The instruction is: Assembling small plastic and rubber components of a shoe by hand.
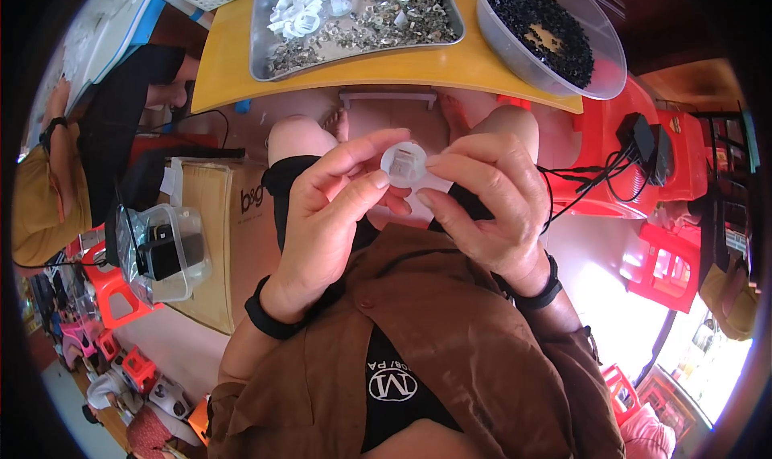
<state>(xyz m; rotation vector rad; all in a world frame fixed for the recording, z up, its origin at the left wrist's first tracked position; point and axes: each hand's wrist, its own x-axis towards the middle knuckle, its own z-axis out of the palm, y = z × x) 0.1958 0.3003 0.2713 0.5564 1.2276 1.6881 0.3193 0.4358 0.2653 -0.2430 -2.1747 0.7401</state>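
Above my lap, a small round, translucent white plastic piece (404, 164) with a rectangular recess in its face is held up. My left hand (326, 205) has it between thumb and fingers at its left edge. From the other side my right hand (494, 197) curls in, the index fingertip on the right rim and the thumb close below. On the yellow table ahead, a metal tray (362, 59) bears a heap of similar white plastic pieces (308, 7) and many small grey metallic bits (406, 16).
A clear plastic tub (611, 57) of small black parts (555, 32) stands at the table's right. Left of my legs, a cardboard box (213, 250) bears a clear container (189, 242). Red plastic stools (667, 266) and cables (595, 181) are at the right. A person (60, 177) sits at the left.
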